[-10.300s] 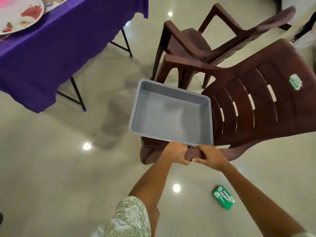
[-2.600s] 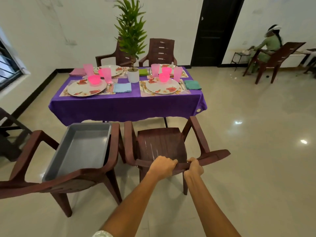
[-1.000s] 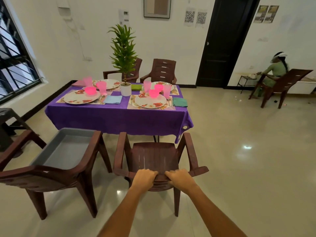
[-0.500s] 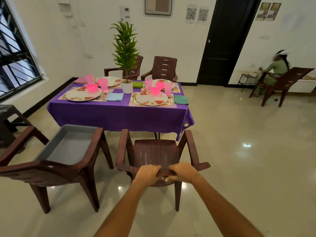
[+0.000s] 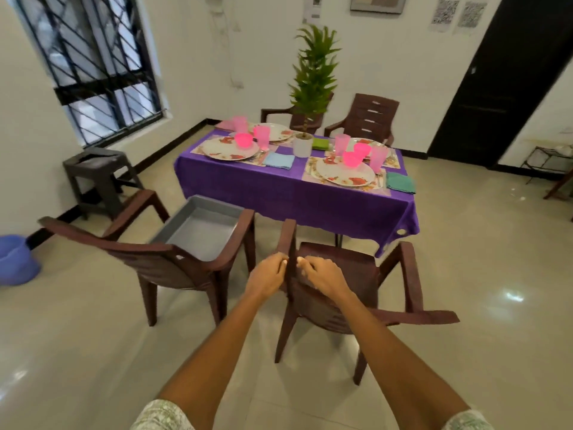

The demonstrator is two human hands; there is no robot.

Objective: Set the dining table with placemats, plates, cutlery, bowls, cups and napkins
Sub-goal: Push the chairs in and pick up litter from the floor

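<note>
From the head view, the bench [image 5: 288, 193] looked fully laid: plates [image 5: 344, 175], pink cups [image 5: 379, 155] and napkins [image 5: 400, 182] sat along its near edge. Left hand [image 5: 266, 277] and right hand [image 5: 322, 278] gripped the brown chair [image 5: 338, 293]'s armrest; seating looked left.

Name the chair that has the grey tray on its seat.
The near-left chair, beside the one both hands grip; only its seat carries the grey tray.
</note>
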